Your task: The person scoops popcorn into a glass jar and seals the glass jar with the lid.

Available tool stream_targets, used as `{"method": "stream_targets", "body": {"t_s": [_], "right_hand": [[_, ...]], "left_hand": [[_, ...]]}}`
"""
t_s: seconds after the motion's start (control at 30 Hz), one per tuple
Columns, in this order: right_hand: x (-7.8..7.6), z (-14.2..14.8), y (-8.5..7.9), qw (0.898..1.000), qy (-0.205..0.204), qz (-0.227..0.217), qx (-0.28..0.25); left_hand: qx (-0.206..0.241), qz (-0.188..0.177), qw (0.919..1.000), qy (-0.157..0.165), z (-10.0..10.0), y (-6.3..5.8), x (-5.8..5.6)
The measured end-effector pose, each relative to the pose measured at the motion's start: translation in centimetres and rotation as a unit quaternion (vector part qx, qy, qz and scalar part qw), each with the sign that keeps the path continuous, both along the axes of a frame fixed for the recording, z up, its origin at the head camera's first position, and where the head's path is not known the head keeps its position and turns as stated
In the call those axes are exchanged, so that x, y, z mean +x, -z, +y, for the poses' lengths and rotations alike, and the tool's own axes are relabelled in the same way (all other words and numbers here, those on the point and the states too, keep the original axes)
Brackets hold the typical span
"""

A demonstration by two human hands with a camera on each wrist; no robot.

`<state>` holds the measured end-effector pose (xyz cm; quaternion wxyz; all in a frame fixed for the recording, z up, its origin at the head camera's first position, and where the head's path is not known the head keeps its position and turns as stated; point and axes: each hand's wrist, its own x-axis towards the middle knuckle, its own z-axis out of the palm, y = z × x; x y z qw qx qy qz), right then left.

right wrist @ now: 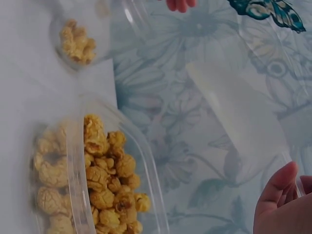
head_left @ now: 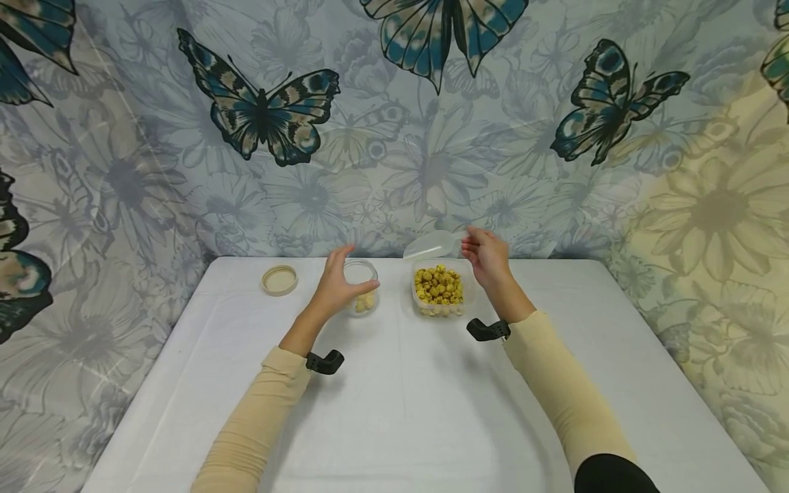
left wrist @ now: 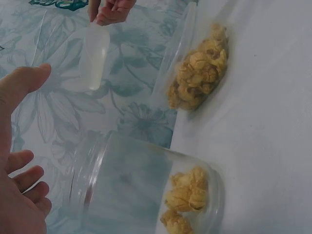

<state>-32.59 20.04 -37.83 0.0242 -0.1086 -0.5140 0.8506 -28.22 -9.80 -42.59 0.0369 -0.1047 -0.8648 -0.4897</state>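
Note:
A translucent scoop (head_left: 431, 244) is pinched at its handle by my right hand (head_left: 488, 259), above the back of a clear plastic tub (right wrist: 75, 190) full of caramel popcorn (head_left: 439, 284). The scoop's bowl (right wrist: 243, 122) looks bare in the right wrist view. To the left, a clear jar (left wrist: 131, 180) stands upright with a few popcorn pieces (left wrist: 187, 190) at its bottom. Beside the jar's mouth my left hand (head_left: 337, 286) has its thumb and fingers spread apart; in the left wrist view it seems not to touch the glass.
A round gold-coloured lid (head_left: 279, 281) lies left of the jar on the white-covered table (head_left: 394, 411). Right behind the table's far edge rises a backdrop (head_left: 431, 164) printed with flowers and butterflies.

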Motion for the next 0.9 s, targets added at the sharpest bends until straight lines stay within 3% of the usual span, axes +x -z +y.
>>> {"method": "stream_targets", "body": {"t_s": [0.27,0.9], "right_hand": [[0.0,1.1,0.4,1.000,0.020,-0.014,0.006],[0.2,3.9,1.3,0.997,0.073,-0.025,-0.005]], "left_hand": [[0.012,0.005,0.9998,0.016,1.3,-0.5,-0.1],[0.011,0.026,0.9975,0.064,4.3,-0.1,0.3]]}}
